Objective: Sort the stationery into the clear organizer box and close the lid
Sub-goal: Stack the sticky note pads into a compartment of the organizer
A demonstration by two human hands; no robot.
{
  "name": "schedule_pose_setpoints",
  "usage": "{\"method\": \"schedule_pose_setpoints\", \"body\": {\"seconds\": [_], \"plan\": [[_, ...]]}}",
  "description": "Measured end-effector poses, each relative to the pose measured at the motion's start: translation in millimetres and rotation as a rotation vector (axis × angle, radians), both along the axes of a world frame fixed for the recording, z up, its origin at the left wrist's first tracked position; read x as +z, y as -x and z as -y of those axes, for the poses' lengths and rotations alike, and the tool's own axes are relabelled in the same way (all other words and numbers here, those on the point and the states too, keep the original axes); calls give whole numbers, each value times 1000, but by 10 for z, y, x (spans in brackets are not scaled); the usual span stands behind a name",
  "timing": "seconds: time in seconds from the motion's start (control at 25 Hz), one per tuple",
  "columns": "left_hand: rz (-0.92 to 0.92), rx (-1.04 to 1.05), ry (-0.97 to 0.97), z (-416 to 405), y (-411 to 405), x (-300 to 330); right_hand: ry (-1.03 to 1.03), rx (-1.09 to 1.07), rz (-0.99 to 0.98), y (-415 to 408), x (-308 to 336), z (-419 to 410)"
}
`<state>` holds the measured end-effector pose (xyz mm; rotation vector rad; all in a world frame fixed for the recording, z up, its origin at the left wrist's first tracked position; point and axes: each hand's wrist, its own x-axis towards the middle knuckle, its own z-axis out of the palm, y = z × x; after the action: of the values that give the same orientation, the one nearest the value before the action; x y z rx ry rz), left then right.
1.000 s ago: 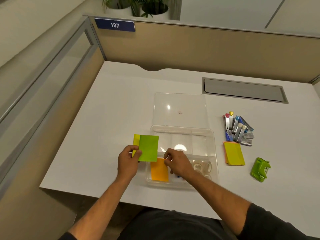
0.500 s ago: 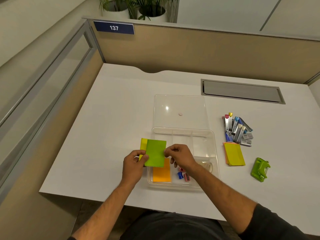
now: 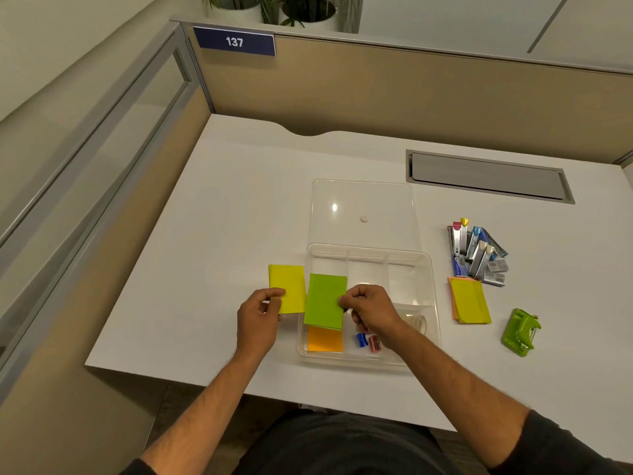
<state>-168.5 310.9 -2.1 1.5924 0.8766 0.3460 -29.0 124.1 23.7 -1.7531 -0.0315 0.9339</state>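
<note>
Right hand (image 3: 368, 308) pinches green pad (image 3: 324, 301); left hand (image 3: 257, 315) pinches yellow pad (image 3: 288, 291). Lay green flat, square upon orange pad (image 3: 324, 340).

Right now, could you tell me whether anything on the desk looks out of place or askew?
Nothing is spilled or damaged. The stapler pile lies jumbled at mixed angles right of the organizer box, and the green hole punch sits skewed. The lid is off, flat behind the box.
</note>
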Motion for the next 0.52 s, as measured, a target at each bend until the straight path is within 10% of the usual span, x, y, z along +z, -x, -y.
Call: {"method": "schedule_pose_setpoints", "body": {"seconds": [0.52], "plan": [[-12,27,61,-15,-9,95,413,305,278,162,-257,-120]]}}
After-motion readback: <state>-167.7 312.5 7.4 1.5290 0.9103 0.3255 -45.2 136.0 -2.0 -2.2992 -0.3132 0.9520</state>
